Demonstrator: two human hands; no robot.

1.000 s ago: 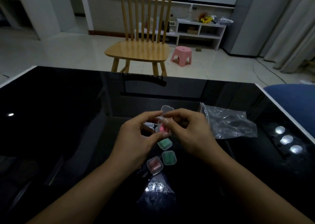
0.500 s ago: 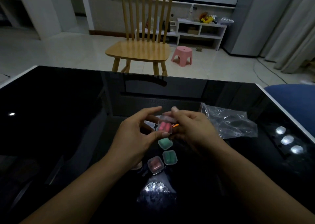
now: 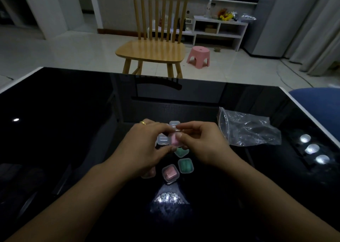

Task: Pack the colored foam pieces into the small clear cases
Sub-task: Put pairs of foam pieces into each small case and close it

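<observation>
Both hands pinch the pink-filled case (image 3: 175,140) over the middle of the black table (image 3: 73,131): left hand (image 3: 145,146) steadying, right hand (image 3: 200,142) with thumb pressed on the lid, likely snapping it closed. Packed cases (image 3: 185,165) wait nearer the front edge, clear of the work.

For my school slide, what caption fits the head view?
Both hands pinch a clear case of pink foam above packed cases.
</observation>
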